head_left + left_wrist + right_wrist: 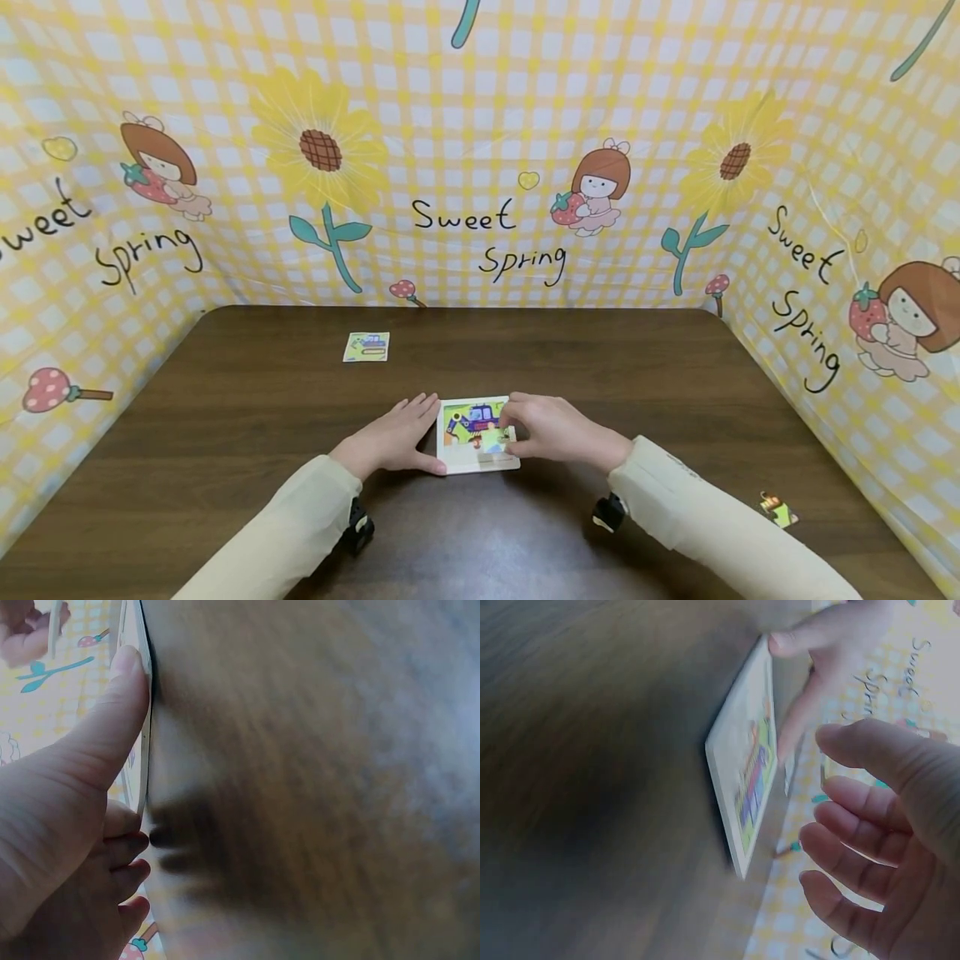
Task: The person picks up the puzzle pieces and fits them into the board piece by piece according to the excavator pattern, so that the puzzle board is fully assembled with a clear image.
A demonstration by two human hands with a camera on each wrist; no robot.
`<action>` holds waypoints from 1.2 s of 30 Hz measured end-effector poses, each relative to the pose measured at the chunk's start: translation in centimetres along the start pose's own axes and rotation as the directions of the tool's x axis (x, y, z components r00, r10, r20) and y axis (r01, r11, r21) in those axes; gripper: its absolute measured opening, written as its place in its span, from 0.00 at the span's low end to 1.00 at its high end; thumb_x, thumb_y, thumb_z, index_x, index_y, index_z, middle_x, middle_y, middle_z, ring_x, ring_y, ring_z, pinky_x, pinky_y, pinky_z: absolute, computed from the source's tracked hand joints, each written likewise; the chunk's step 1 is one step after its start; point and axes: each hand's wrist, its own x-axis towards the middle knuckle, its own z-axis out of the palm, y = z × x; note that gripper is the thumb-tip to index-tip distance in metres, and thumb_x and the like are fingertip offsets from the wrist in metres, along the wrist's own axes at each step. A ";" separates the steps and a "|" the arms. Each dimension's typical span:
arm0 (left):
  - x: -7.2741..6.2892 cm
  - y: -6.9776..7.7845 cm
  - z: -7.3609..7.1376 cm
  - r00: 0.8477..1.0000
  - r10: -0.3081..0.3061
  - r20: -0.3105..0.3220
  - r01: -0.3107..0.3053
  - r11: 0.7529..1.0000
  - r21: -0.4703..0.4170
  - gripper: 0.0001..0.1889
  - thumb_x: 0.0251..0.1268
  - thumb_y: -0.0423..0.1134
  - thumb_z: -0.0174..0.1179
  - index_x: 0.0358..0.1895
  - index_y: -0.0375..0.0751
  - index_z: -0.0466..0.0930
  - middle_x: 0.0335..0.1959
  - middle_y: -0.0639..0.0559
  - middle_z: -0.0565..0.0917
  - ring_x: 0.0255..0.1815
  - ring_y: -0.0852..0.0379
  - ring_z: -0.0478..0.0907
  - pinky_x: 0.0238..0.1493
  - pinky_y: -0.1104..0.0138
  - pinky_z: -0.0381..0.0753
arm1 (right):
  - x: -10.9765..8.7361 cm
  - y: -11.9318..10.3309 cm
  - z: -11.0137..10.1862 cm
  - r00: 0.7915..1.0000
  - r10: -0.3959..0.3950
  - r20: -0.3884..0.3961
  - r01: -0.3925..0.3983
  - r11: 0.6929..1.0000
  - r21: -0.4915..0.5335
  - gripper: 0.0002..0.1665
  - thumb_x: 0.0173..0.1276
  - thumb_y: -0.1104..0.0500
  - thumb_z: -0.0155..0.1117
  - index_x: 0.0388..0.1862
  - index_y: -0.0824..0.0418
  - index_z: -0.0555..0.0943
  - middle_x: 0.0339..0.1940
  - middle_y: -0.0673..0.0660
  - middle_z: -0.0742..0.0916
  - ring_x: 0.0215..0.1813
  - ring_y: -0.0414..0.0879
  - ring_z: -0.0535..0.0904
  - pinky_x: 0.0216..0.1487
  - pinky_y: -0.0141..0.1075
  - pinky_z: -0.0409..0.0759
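A white-framed jigsaw puzzle board (463, 467) lies on the table, its far half filled with a blue digger picture. Beside its left edge rests my left hand (393, 435), thumb at the near corner and fingers extended toward the far one. In the left wrist view that thumb (129, 671) touches the board's side. My right hand (558, 429) pinches a light green puzzle piece (492, 440) between thumb and fingers, over the board's right part. Seen from the right wrist, the piece shows only as a thin edge (823, 771), raised above the board (721, 791).
A small square picture card (366, 347) with a similar digger lies farther back on the left. Loose puzzle pieces (778, 510) sit at the right, by the right sleeve. A yellow checked cloth (465, 125) walls the brown table (585, 350) at the back and sides.
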 end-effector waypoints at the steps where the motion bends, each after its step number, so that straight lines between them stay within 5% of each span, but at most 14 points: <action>1: 0.0 0.0 0.0 1.000 0.000 0.000 0.000 1.000 0.001 0.52 0.52 0.62 0.61 0.69 0.28 0.50 0.71 0.36 0.50 0.71 0.42 0.43 0.67 0.53 0.44 | 0.4 -0.2 0.2 1.000 -0.002 0.004 0.002 1.000 0.005 0.12 0.54 0.54 0.70 0.35 0.57 0.81 0.33 0.49 0.79 0.27 0.37 0.70 0.26 0.29 0.70; 15: 0.1 -0.1 -0.1 1.000 0.020 -0.019 -0.021 1.000 -0.014 0.52 0.51 0.61 0.62 0.68 0.25 0.51 0.70 0.35 0.52 0.71 0.41 0.45 0.67 0.52 0.46 | 3.6 -1.5 3.6 0.997 -0.052 0.049 0.055 0.997 -0.050 0.07 0.51 0.56 0.67 0.23 0.55 0.78 0.26 0.46 0.75 0.26 0.36 0.68 0.21 0.27 0.66; 29: 0.0 0.0 -0.1 1.000 0.009 -0.020 -0.010 1.000 -0.027 0.51 0.51 0.60 0.62 0.68 0.25 0.51 0.70 0.34 0.52 0.70 0.41 0.45 0.67 0.52 0.46 | 4.0 -2.3 3.6 0.998 -0.006 0.060 0.008 0.999 -0.044 0.05 0.51 0.57 0.67 0.28 0.56 0.81 0.26 0.46 0.76 0.26 0.36 0.69 0.22 0.27 0.67; 36: -0.1 0.0 -0.1 1.000 0.018 -0.025 -0.019 1.000 -0.021 0.51 0.51 0.60 0.62 0.68 0.24 0.52 0.70 0.34 0.52 0.70 0.41 0.46 0.67 0.52 0.47 | 4.0 -2.2 3.9 0.998 -0.051 0.047 0.052 0.998 -0.038 0.09 0.53 0.59 0.68 0.35 0.55 0.83 0.35 0.47 0.81 0.37 0.36 0.75 0.32 0.29 0.74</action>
